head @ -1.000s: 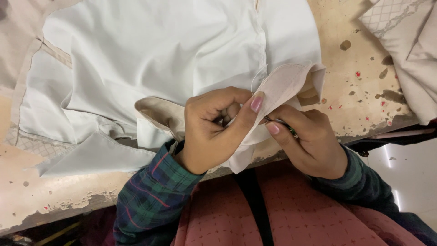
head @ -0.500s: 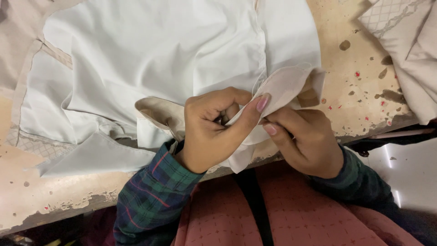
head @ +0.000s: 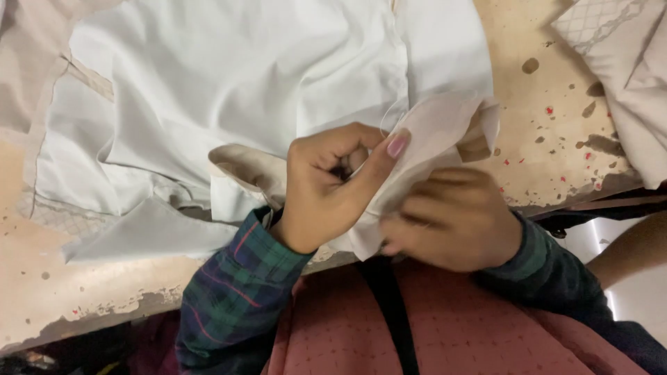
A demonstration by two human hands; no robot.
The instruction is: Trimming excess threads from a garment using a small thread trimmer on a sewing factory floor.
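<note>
Fingers [head: 396,147] of the left hand [head: 326,187] are pinching a pale fabric flap [head: 445,128] at the near table [head: 556,139] edge — the right hand [head: 451,219], blurred, is gripping beneath it — so careful, steady tension seems needed

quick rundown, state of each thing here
left hand: closed, pinching the cloth piece
right hand: curled, gripping the cloth piece from below
cloth piece: lifted, folded between the hands
white garment: spread out, creased
worktable: stained, paint-flecked
</note>
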